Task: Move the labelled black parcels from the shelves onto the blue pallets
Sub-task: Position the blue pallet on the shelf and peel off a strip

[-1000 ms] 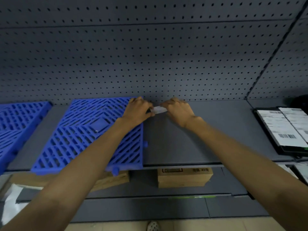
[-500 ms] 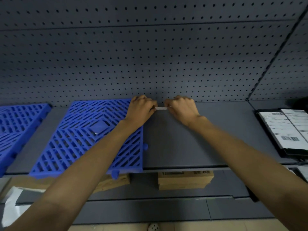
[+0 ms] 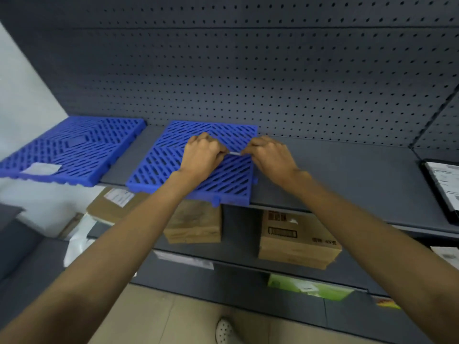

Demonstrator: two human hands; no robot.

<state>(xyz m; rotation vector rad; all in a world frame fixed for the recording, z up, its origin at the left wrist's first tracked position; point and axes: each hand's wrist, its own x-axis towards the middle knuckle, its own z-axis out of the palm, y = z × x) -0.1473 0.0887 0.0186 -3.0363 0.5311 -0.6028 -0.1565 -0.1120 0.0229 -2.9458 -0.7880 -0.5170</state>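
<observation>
Grey metal shelf [image 3: 335, 175], matte, backed by a dark pegboard [image 3: 248, 70] with rows of small holes. Two blue plastic pallets lie flat on it, square, moulded with slanted slots. The left pallet [image 3: 74, 150] carries only a white slip [image 3: 41, 168] near its front edge. The middle pallet [image 3: 171, 167] carries no parcel, and its front edge overhangs the shelf lip slightly. Both hands are above the right half of the middle pallet. The left hand [image 3: 202, 155] and right hand [image 3: 268, 155] have curled fingers, and each pinches one end of a small white strip [image 3: 234, 153] stretched between them; whether the strip touches the pallet cannot be told. The black parcel [image 3: 442, 184], flat with white printed labels on top, lies on the same shelf at the far right, cut off by the frame edge and well apart from both hands. On the lower shelf [image 3: 238, 247] stand brown cardboard boxes [image 3: 295, 239], one directly beneath the middle pallet, one further right with printed markings.
</observation>
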